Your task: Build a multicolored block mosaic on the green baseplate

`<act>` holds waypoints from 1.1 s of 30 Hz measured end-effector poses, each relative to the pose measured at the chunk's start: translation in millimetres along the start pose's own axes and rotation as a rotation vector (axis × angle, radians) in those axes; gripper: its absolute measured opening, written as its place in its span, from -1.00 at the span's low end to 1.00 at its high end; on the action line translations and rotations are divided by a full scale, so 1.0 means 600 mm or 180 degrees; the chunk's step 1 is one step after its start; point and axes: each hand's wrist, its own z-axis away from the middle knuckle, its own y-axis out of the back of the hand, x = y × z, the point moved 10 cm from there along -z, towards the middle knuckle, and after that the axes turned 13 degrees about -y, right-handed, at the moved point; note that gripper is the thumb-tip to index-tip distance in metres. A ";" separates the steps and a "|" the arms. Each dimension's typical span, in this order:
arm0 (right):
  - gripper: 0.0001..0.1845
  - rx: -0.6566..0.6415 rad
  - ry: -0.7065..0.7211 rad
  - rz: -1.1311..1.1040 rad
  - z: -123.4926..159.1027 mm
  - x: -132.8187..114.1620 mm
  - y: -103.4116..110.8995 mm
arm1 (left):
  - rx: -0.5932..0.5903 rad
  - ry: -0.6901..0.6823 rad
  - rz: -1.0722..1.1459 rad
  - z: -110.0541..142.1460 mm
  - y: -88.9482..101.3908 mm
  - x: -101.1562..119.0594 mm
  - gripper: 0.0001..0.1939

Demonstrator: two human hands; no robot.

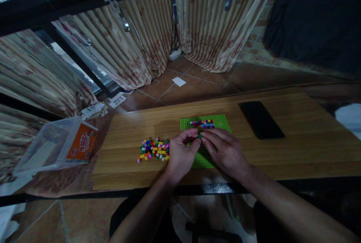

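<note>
My left hand [184,153] and my right hand [225,151] meet over a lime-green studded baseplate [221,121]. Between the fingertips of both sits a small dark green toy brick [200,136], pinched from either side. Just beyond the fingers, rows of multicoloured bricks [207,123] are set on the far half of the plate. To the left of my left hand lies a loose pile of small coloured bricks [153,148], partly hidden by that hand. My hands cover much of the plate's middle.
The wooden table [126,124] carries a black phone or tablet [262,119] to the right of the plate. Past its left edge stands a clear plastic bin [53,149] with an orange label. Striped curtains [208,21] hang beyond, and a white paper [179,81] lies on the tiled floor.
</note>
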 end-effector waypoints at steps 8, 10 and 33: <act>-0.78 -0.0276 -0.0722 -0.0402 -0.036 0.093 0.039 | -0.0074 -0.0260 -0.0716 -0.012 0.026 0.012 -0.82; -0.78 -0.0519 -0.0731 -0.0358 -0.037 0.103 0.032 | -0.0026 -0.0229 -0.0746 -0.016 0.033 0.008 -0.81; -0.86 -0.0633 -0.1977 -0.0985 -0.022 0.158 -0.027 | -0.0155 -0.0238 -0.0706 -0.018 0.030 -0.009 -0.81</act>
